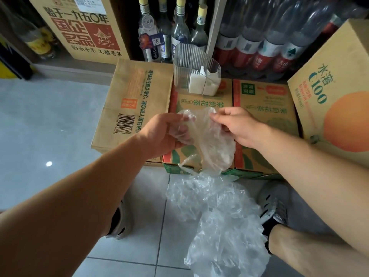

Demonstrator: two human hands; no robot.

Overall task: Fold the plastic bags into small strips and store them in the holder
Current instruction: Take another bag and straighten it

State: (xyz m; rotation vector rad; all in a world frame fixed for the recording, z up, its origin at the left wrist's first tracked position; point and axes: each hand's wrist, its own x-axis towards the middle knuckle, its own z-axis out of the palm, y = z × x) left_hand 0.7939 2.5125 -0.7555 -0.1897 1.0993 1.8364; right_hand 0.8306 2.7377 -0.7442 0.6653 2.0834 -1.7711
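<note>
I hold a crumpled clear plastic bag [211,144] over the cardboard boxes. My left hand [165,132] grips its left side, with fingers inside the film. At the bag's top edge my right hand [235,124] pinches the film. A pile of more clear plastic bags [219,216] lies on the tiled floor between my feet. The clear ribbed holder [194,64] stands on a box beyond my hands, and folded white strips [201,82] sit inside it.
Cardboard boxes [265,104] sit side by side under my hands, and a large orange-printed box [335,96] stands at the right. Glass bottles [179,27] and packs of water bottles [269,43] line the back. Grey tiled floor [46,126] spreads left.
</note>
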